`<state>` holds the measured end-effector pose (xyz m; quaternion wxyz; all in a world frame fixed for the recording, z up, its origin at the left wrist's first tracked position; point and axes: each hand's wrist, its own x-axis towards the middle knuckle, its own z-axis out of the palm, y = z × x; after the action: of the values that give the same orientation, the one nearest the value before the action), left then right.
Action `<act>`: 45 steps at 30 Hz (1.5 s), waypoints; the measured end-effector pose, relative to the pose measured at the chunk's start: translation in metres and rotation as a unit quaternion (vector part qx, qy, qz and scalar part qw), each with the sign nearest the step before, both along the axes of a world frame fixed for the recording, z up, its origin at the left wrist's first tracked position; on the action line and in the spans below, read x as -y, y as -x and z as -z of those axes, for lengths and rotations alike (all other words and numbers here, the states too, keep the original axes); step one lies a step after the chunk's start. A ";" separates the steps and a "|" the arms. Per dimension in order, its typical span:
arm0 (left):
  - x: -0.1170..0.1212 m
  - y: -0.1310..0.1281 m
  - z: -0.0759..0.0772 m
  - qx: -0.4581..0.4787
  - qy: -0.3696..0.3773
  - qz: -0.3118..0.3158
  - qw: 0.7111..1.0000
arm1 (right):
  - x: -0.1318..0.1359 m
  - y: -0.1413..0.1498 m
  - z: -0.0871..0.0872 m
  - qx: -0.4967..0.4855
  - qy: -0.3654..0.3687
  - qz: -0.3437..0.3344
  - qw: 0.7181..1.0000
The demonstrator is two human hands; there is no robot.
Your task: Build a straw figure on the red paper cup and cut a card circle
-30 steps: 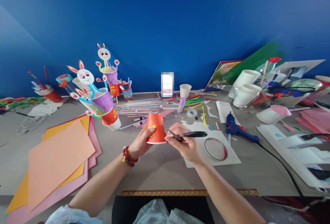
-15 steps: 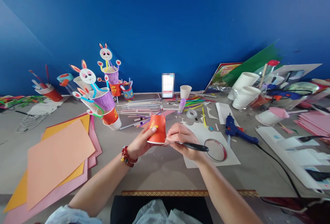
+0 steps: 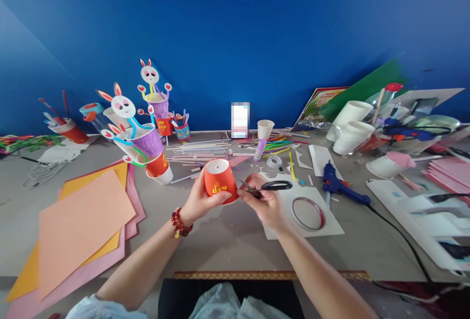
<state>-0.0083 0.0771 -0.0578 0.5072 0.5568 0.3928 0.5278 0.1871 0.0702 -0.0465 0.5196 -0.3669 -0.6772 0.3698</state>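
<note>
Both forearms reach in from the lower corners to the frame's centre. The left hand (image 3: 198, 202) grips an orange-red paper cup (image 3: 216, 177), thumb across its side; the right hand (image 3: 270, 207) grasps scissors (image 3: 276, 186), its fingertips at the cup's right edge. Yellow lettering on the cup stands upside down, not surely legible. The cup is inverted, base up, its long axis near upright.

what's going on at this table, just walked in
A person's left hand grips an upside-down red paper cup, its white base facing up. The right hand holds black-handled scissors, blades pointing toward the cup's side. Rabbit-faced cup figures stand to the left on the gray table, and a blue glue gun lies to the right.
</note>
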 end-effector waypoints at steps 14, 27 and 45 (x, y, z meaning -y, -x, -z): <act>-0.002 -0.002 0.022 0.050 -0.036 -0.020 0.998 | -0.001 0.002 0.001 -0.104 0.141 0.010 0.984; 0.000 -0.009 0.019 0.036 -0.124 0.023 0.991 | 0.005 0.002 -0.004 -0.041 0.028 0.041 0.998; -0.019 0.007 0.014 -0.009 -0.096 0.074 0.993 | 0.000 -0.011 0.000 -0.030 0.021 0.044 0.998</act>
<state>-0.0157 0.0964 -0.0718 0.4854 0.6350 0.3027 0.5192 0.1985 0.0706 -0.0466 0.5480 -0.3958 -0.6365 0.3715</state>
